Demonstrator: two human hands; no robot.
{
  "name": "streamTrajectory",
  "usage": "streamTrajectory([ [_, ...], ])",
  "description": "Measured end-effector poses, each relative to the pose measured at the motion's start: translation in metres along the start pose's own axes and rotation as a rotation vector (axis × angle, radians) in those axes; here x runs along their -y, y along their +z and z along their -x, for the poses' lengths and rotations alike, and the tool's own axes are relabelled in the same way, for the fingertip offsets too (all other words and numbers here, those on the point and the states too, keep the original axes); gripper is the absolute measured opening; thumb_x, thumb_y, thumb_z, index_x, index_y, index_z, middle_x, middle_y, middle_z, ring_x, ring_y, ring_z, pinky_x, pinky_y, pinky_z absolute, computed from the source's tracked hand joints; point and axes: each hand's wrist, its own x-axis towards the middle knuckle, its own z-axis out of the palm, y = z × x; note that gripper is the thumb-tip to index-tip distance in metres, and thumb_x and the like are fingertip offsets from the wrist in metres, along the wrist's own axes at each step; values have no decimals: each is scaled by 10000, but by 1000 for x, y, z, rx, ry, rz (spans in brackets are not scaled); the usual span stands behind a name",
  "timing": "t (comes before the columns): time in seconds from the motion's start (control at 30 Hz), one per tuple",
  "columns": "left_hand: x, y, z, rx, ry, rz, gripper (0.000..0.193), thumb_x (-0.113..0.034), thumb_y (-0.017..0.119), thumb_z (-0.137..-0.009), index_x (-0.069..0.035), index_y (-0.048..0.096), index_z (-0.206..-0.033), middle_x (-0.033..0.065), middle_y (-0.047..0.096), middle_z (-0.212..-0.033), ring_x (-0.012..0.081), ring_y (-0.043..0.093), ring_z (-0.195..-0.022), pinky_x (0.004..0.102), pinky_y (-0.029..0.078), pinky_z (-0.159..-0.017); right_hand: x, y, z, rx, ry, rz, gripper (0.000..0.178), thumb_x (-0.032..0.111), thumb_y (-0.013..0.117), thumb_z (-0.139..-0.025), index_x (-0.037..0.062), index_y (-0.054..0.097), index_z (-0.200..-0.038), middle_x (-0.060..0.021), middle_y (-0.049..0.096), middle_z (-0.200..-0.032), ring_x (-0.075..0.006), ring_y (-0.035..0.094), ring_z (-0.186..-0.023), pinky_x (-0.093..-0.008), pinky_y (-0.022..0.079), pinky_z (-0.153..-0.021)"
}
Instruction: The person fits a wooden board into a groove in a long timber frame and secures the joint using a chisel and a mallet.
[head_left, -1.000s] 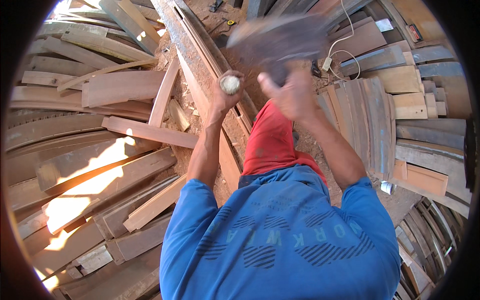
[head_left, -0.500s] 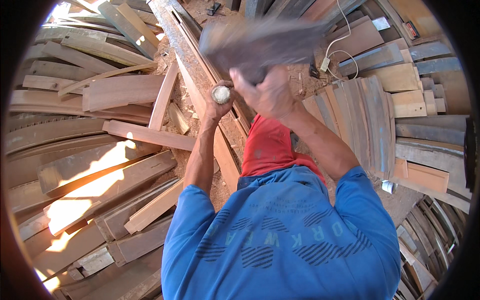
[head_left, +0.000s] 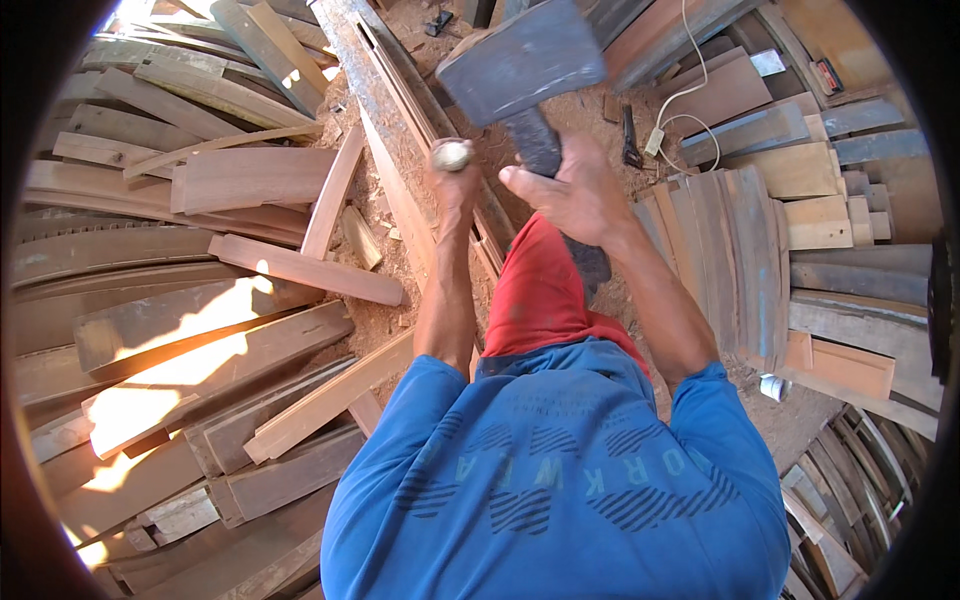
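My right hand (head_left: 580, 190) is wrapped round the dark handle of a mallet (head_left: 522, 62). Its big, blocky, worn head is raised beyond my hands, apart from what my left hand grips. That left hand (head_left: 455, 190) is closed round an upright tool handle (head_left: 453, 154) with a round, pale top end; the tool's lower part is hidden by my fist. Below the fist lies a long timber (head_left: 400, 85) with grooves or slots along it, slanting from the far left toward my legs.
Stacked boards (head_left: 250, 185) crowd the left side, some sunlit. More boards stand in a row (head_left: 715, 265) at the right. A white cable (head_left: 690, 90) with a connector lies at the far right. Wood shavings cover the floor. A small white container (head_left: 772, 387) lies at the right.
The mallet, blurred by motion before, shows sharply now with its head farther away. My right hand has shifted right, away from the left one. My left hand has moved slightly right and farther away.
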Motion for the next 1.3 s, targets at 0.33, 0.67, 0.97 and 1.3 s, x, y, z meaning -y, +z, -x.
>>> streamTrajectory([
  [0.33,15,-38,30,193,178,258,95,-58,728,-861,-37,693,-947,32,692,-927,116,653,-874,276,532,-792,-3,28,-8,-164,-363,-18,172,171,746,-829,35,689,-917,-92,645,-723,-240,627,-656,-391,522,-639],
  [0.67,75,-27,2,180,-158,608,236,-54,716,-885,-60,633,-1107,19,691,-952,127,651,-864,276,525,-786,-17,21,-9,127,-87,367,315,180,726,-839,-3,644,-1081,-200,664,-749,-364,675,-699,-445,529,-679],
  [0.97,42,-32,12,62,77,374,117,-17,739,-842,-41,681,-940,36,689,-912,128,660,-852,276,546,-768,36,11,-11,-151,-226,-14,284,161,748,-859,18,669,-1090,-64,586,-712,-179,558,-638,-342,473,-609],
  [1.3,114,-33,13,195,-312,876,454,-386,574,-944,-51,568,-1250,110,635,-1200,261,602,-1139,399,509,-1017,-54,41,0,292,-120,623,285,136,743,-851,16,590,-1060,-203,690,-765,-379,717,-738,-461,546,-652],
])
